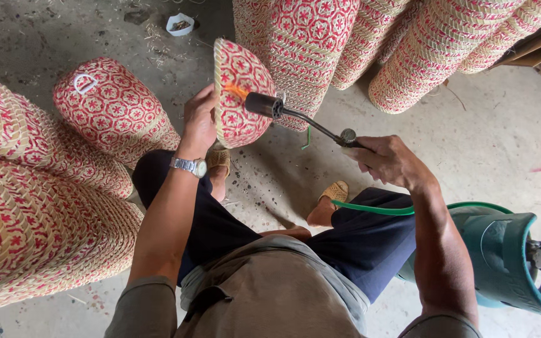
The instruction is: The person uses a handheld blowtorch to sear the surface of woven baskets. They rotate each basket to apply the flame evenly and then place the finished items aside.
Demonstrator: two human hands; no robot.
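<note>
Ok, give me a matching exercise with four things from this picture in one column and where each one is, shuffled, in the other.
Things:
1. woven lid
2. gas torch
3. green gas cylinder
4. wristwatch

Places:
A. on the left forearm, by the wrist
B. lying on the floor by the right arm
C. held up in the left hand
D. held in the right hand, flame at the lid's rim

Pairs: 1-C, 2-D, 3-B, 4-A

Baskets [39,206] crowd left; floor [508,144] free right.
</note>
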